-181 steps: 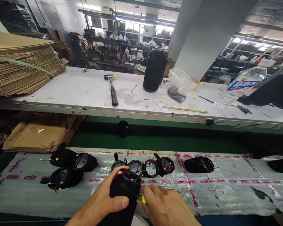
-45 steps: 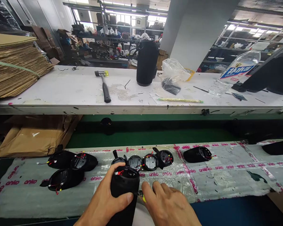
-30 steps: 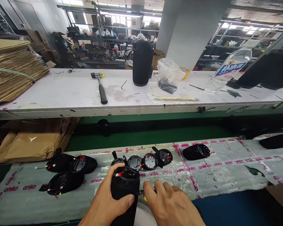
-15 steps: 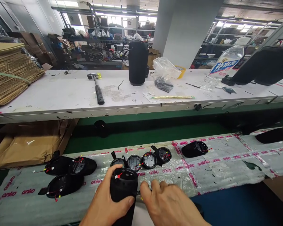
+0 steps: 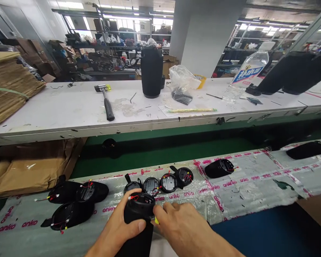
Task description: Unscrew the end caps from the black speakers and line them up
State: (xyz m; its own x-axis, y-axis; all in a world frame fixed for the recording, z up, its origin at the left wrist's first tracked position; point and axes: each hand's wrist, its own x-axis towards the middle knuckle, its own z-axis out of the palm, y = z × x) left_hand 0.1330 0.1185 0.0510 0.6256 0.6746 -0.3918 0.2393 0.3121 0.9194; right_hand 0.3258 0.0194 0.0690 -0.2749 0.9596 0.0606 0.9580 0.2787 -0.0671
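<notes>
My mark is the hammer (image 5: 108, 107) lying on the white tabletop (image 5: 75, 103). Down from it and a little to its right, nearer my camera, is the black cylinder (image 5: 138, 210), tilted, its lower end running out of my view. My left hand (image 5: 121, 225) has its grip clamped around the upper body, thumb across the near face. My right hand (image 5: 182, 223) is at the cylinder's right flank, its fingers bent over a small yellow piece (image 5: 157, 220); most of that is hidden, so I can't tell what it is or whether it touches the wall.

Between the hammer and the cylinder, four round-ended units (image 5: 151, 186) stand in a row on the film-covered surface (image 5: 246, 185).

I'd judge the cylinder to be moderately heavy with a stiff shell; its matte skin shouldn't slip much. The red wires (image 5: 133, 197) at the open end look like the fragile part, so I'd hold it by the body below the rim, as the left hand does, keeping fingertips off the leads.
</notes>
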